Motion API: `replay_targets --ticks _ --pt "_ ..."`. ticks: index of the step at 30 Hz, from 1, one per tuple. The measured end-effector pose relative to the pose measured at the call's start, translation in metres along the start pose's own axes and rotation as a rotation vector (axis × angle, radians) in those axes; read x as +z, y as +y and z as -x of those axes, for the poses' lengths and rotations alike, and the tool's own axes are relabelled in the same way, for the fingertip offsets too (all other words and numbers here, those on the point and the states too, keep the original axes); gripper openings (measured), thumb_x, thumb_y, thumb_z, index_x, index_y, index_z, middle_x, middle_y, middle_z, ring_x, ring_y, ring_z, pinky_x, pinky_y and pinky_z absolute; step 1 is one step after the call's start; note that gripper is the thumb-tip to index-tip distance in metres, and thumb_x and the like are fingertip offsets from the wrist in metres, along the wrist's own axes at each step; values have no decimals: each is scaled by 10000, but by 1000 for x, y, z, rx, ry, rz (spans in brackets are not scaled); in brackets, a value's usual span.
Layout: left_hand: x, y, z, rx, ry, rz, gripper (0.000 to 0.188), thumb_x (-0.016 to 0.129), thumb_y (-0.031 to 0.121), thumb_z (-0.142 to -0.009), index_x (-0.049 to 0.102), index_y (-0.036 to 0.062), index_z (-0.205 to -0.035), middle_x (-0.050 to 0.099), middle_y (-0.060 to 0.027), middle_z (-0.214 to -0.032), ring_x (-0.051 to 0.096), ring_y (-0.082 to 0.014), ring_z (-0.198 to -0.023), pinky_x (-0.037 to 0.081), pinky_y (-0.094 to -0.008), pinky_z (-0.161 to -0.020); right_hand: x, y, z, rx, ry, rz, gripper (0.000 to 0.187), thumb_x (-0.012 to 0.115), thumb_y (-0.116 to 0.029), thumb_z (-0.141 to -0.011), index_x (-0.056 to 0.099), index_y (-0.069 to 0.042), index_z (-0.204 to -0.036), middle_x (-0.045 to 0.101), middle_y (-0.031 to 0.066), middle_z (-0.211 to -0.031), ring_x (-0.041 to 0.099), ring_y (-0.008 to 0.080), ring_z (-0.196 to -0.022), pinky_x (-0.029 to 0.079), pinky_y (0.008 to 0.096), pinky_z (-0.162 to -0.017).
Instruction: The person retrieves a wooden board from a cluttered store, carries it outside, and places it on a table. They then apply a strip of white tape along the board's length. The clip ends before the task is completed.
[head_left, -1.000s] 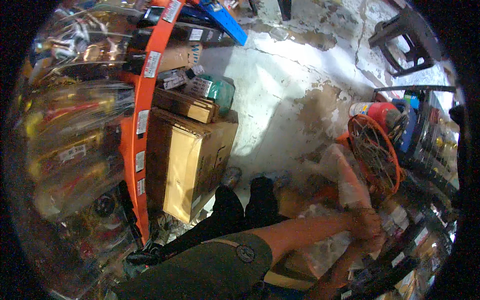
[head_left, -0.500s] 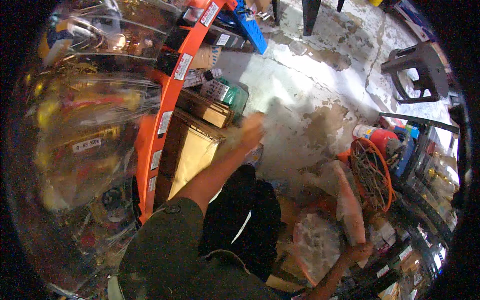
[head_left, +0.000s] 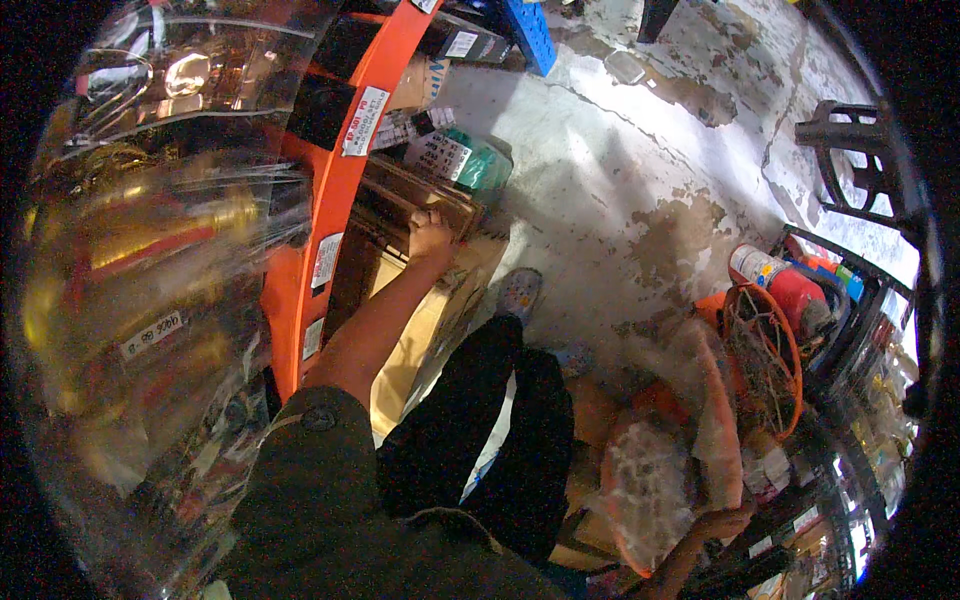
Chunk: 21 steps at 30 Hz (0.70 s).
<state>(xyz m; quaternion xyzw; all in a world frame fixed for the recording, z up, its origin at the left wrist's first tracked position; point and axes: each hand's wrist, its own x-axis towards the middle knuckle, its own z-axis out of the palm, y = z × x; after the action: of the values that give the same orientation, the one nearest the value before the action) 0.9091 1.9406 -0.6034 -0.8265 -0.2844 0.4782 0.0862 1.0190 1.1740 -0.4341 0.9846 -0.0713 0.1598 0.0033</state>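
My left hand (head_left: 431, 236) reaches down to the cardboard boxes (head_left: 405, 345) standing beside the orange rack post. Its fingers are curled over the upper edge of a brown cardboard box (head_left: 440, 200). At the lower right my right hand (head_left: 724, 522) is dim and partly in shadow. It is closed at the lower end of a plastic-wrapped piece with an orange-pink edge (head_left: 718, 425). Close beside that lies a cloudy clear plastic bag (head_left: 645, 490) with an orange rim; what is inside cannot be made out.
An orange rack post (head_left: 335, 190) and plastic-wrapped goods (head_left: 160, 260) stand at the left. A green wrapped bundle (head_left: 483, 165) sits behind the boxes. On the right are an orange-rimmed basket (head_left: 765, 360), a red cylinder (head_left: 790, 290), a dark stool (head_left: 860, 165) and black shelving (head_left: 855, 330).
My left hand has moved left from above the floor onto the box edge, its fingers curling. My right hand stays low by the plastic. The view has shifted slightly, showing my shoe.
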Motion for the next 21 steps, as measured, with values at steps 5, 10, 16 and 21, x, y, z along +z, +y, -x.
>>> replay_targets --ticks 5,10,16,21 --pt "-18 -5 -8 60 135 -12 926 612 668 -824 388 53 -1478 462 -143 -1413 427 -292 -1288 376 -452 -1008 -2 3 7 -86 38 11 631 312 -489 -1052 634 44 -1150 646 233 -1109 618 397 -1027 484 500 -890" --pt "-18 0 -29 35 147 -14 887 594 713 -801 489 74 -1407 483 -119 -1347 425 -272 -1265 378 -403 -997 0 27 6 -191 -6 137 576 317 -436 -1064 614 37 -1204 623 236 -1168 589 392 -1099 467 507 -941" --pt "-1 -22 -31 55 278 157 755 633 607 -824 527 86 -1360 469 -140 -1331 439 -296 -1255 428 -428 -996 4 52 15 -158 47 140 501 339 -355 -1076 583 45 -1253 615 242 -1197 581 389 -1126 445 511 -991" --pt "9 -49 -60 187 150 327 688 677 382 -855 437 55 -1411 419 -178 -1447 459 -357 -1298 397 -474 -1095 -4 25 18 -33 -3 121 547 316 -379 -1076 587 72 -1223 620 260 -1170 587 420 -1092 449 509 -982"
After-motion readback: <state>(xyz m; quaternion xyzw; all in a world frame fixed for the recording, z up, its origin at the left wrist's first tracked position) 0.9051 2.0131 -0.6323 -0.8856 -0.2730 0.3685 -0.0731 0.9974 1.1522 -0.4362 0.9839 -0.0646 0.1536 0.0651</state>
